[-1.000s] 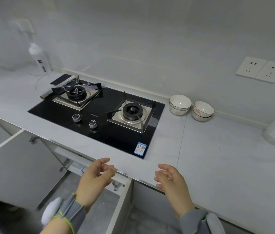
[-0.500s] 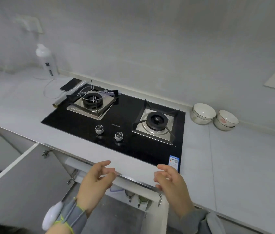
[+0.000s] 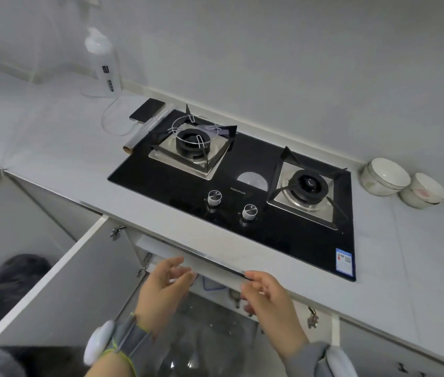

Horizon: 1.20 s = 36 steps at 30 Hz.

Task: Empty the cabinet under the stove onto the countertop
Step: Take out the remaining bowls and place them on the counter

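We hold our left hand point(image 3: 163, 287) and right hand point(image 3: 267, 297) empty, fingers loosely curled, by the countertop point(image 3: 52, 159) edge above the open cabinet point(image 3: 215, 317) under the stove point(image 3: 242, 186), so reaching down inside for a first item, unclear from here, seems next.

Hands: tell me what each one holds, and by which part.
Nothing is held. The left hand and right hand hang loosely curled and empty at the countertop edge, above the open cabinet.
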Each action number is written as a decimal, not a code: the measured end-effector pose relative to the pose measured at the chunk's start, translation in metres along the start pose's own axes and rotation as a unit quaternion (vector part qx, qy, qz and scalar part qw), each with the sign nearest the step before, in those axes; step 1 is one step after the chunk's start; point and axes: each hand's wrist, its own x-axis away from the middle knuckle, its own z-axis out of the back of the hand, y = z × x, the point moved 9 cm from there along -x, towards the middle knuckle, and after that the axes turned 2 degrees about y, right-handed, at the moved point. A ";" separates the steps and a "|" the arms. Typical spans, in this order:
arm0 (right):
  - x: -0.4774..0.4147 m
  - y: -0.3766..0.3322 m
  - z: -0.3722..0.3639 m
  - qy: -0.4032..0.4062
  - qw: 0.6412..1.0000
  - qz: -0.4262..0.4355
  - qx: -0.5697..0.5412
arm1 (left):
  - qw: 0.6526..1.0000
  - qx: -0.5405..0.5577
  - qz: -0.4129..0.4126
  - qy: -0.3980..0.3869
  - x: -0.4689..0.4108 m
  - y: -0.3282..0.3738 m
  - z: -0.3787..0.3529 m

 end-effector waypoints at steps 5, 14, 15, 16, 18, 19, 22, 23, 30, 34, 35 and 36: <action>-0.010 0.015 -0.018 -0.016 1.000 -0.021 0.008 | 0.999 0.014 0.022 0.023 -0.004 -0.015 0.016; -0.052 0.062 -0.059 -0.075 0.997 -0.020 0.012 | 0.994 -0.006 0.020 0.104 -0.020 -0.055 0.030; -0.058 0.069 -0.060 -0.074 0.997 -0.023 0.015 | 0.994 -0.015 0.024 0.109 -0.024 -0.064 0.029; -0.067 0.086 -0.068 -0.076 0.997 -0.026 0.015 | 0.992 -0.016 0.028 0.119 -0.031 -0.082 0.030; -0.084 0.114 -0.079 -0.073 0.997 -0.024 0.006 | 0.990 -0.010 0.024 0.136 -0.046 -0.111 0.029; -0.091 0.130 -0.083 -0.071 0.997 -0.025 0.003 | 0.989 -0.010 0.020 0.144 -0.052 -0.126 0.028; -0.111 0.173 -0.099 -0.062 0.998 -0.029 -0.010 | 0.986 -0.003 0.006 0.168 -0.070 -0.164 0.027; -0.116 0.196 -0.110 -0.063 0.998 -0.030 -0.013 | 0.985 -0.003 0.000 0.174 -0.078 -0.187 0.027; -0.123 0.279 -0.142 -0.036 0.999 -0.009 -0.026 | 0.982 0.014 -0.038 0.186 -0.099 -0.271 0.028; -0.112 0.303 -0.139 0.008 0.997 0.035 -0.062 | 0.980 0.028 -0.101 0.168 -0.090 -0.302 0.025; -0.108 0.308 -0.139 0.013 0.996 0.042 -0.074 | 0.979 0.034 -0.112 0.169 -0.086 -0.309 0.025; -0.099 0.318 -0.141 0.013 0.996 0.047 -0.077 | 0.978 0.041 -0.117 0.167 -0.078 -0.322 0.026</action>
